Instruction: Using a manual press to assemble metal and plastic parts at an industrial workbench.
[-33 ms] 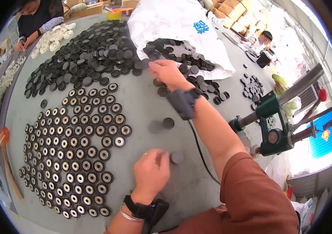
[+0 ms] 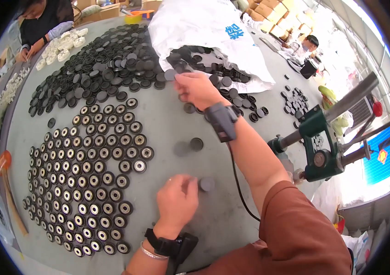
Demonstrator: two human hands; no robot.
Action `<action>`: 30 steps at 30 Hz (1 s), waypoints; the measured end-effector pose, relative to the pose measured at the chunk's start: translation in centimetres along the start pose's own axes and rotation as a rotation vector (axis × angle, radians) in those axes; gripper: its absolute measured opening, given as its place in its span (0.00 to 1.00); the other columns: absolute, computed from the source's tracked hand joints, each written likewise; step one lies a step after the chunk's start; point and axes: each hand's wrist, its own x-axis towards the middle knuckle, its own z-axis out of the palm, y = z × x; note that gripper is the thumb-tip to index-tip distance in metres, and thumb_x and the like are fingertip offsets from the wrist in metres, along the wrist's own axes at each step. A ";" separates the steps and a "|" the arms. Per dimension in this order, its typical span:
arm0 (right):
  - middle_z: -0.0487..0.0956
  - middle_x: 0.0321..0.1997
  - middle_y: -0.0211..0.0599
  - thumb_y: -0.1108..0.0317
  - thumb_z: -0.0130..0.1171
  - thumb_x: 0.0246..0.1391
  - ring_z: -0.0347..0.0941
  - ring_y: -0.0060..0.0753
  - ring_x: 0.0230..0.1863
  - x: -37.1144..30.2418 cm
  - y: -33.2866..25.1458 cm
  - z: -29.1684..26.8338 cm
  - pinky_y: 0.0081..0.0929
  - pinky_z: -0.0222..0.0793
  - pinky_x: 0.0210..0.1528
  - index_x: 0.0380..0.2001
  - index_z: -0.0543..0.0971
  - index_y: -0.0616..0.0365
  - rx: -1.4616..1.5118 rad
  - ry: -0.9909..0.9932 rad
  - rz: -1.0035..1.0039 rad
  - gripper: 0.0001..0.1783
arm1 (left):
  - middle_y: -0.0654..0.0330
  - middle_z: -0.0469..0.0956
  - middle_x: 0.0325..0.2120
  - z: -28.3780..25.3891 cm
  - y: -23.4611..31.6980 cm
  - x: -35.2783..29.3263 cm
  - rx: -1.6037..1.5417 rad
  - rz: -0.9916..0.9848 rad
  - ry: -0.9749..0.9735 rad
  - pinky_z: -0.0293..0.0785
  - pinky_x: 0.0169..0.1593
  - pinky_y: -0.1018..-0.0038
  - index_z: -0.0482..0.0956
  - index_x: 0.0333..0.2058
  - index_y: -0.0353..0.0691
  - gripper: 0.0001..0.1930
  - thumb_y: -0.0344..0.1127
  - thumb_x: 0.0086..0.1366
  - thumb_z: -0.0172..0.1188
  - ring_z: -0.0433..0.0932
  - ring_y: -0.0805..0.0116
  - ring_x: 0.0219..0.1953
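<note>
My right hand [image 2: 198, 89] reaches to the edge of the heap of black round caps [image 2: 107, 68], just before the mouth of a white woven sack [image 2: 204, 27]. Its thumb and fingers pinch a flat dark grey cap [image 2: 170, 74]. Nearer to me, my left hand [image 2: 176, 199] hovers low over the table with fingers curled together; what they hold, if anything, is hidden. A grey cap [image 2: 207, 184] lies beside its fingertips, and another black cap [image 2: 196, 144] stands farther up. Left of both hands spread rows of black rings with metal bearings [image 2: 89, 169] in their centres.
A green hand press [image 2: 321, 146] stands at the right, with loose black caps [image 2: 295, 103] behind it. At the left edge lies an orange-headed mallet [image 2: 5, 160]. White parts [image 2: 62, 46] sit near a co-worker at far left; another person is at far right. A black cable [image 2: 240, 192] crosses the table.
My right wrist has turned slightly, and the pinched cap shows more plainly at the fingertips. My left hand has stayed almost still.
</note>
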 end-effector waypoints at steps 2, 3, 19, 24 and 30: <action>0.70 0.27 0.27 0.62 0.47 0.57 0.63 0.22 0.26 -3.2 -1.3 0.6 0.23 0.62 0.29 0.33 0.75 0.60 0.189 -0.055 0.052 0.12 | 0.61 0.75 0.18 0.1 -0.4 -0.1 0.002 0.000 -0.001 0.70 0.26 0.81 0.76 0.28 0.32 0.06 0.30 0.56 0.58 0.72 0.79 0.20; 0.70 0.27 0.27 0.62 0.47 0.57 0.63 0.22 0.26 -4.0 -1.6 0.6 0.22 0.62 0.30 0.34 0.74 0.60 0.343 -0.110 0.113 0.12 | 0.62 0.75 0.18 0.1 -0.3 0.0 0.003 -0.013 -0.014 0.70 0.26 0.81 0.76 0.28 0.32 0.06 0.30 0.56 0.58 0.72 0.79 0.20; 0.77 0.35 0.42 0.67 0.55 0.53 0.76 0.26 0.32 -33.0 -6.4 -5.2 0.20 0.73 0.26 0.29 0.73 0.63 0.203 -0.169 0.066 0.09 | 0.62 0.73 0.21 -0.7 -1.3 -0.1 -0.092 -0.127 -0.118 0.69 0.21 0.81 0.73 0.32 0.33 0.07 0.32 0.60 0.53 0.72 0.77 0.18; 0.75 0.28 0.36 0.70 0.57 0.51 0.75 0.27 0.34 -43.0 -3.2 -15.4 0.24 0.73 0.30 0.33 0.71 0.61 0.373 0.387 0.024 0.08 | 0.63 0.72 0.21 -0.8 -0.7 -0.1 -0.095 -0.155 -0.129 0.64 0.19 0.85 0.72 0.31 0.35 0.06 0.32 0.61 0.51 0.69 0.80 0.17; 0.73 0.26 0.29 0.68 0.63 0.46 0.71 0.22 0.23 -45.3 4.5 -21.3 0.15 0.69 0.21 0.31 0.72 0.60 0.517 0.835 0.205 0.12 | 0.65 0.70 0.19 -0.3 -1.2 0.1 -0.110 -0.143 -0.095 0.59 0.17 0.86 0.71 0.30 0.36 0.07 0.34 0.64 0.49 0.64 0.82 0.15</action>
